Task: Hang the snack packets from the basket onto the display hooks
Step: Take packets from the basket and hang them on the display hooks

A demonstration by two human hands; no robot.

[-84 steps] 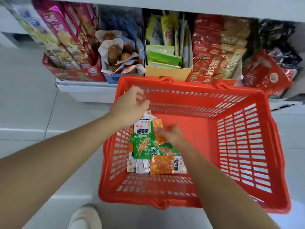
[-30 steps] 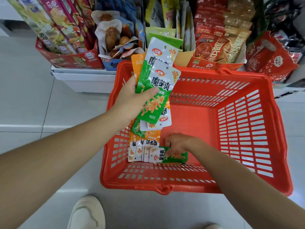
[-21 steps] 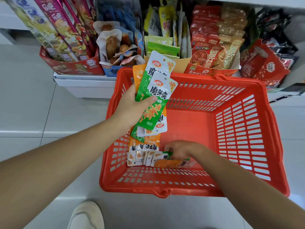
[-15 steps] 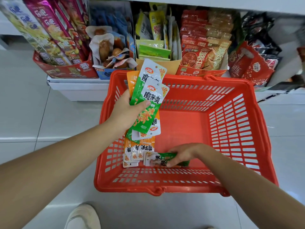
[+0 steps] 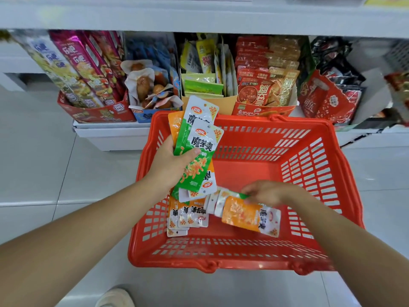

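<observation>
A red plastic basket (image 5: 309, 255) stands on the floor below me. My left hand (image 5: 171, 160) grips a fanned bunch of green and orange snack packets (image 5: 199, 151) above the basket's left side. My right hand (image 5: 265, 192) pinches an orange-and-white packet (image 5: 247, 212) together with a green one, lifted off the basket floor. Several more orange packets (image 5: 188, 214) lie on the basket floor at the left. No display hooks are in view.
A low white shelf (image 5: 115, 134) behind the basket holds boxes of snacks: red and purple packs (image 5: 88, 69), a blue box (image 5: 152, 85), a yellow box (image 5: 208, 85), red packs (image 5: 265, 85). Grey tiled floor lies around. My shoe (image 5: 115, 298) shows below.
My right hand has raised the orange and green packets from the basket floor. My left hand still holds its bunch, and the view has tilted up to show more shelf.
</observation>
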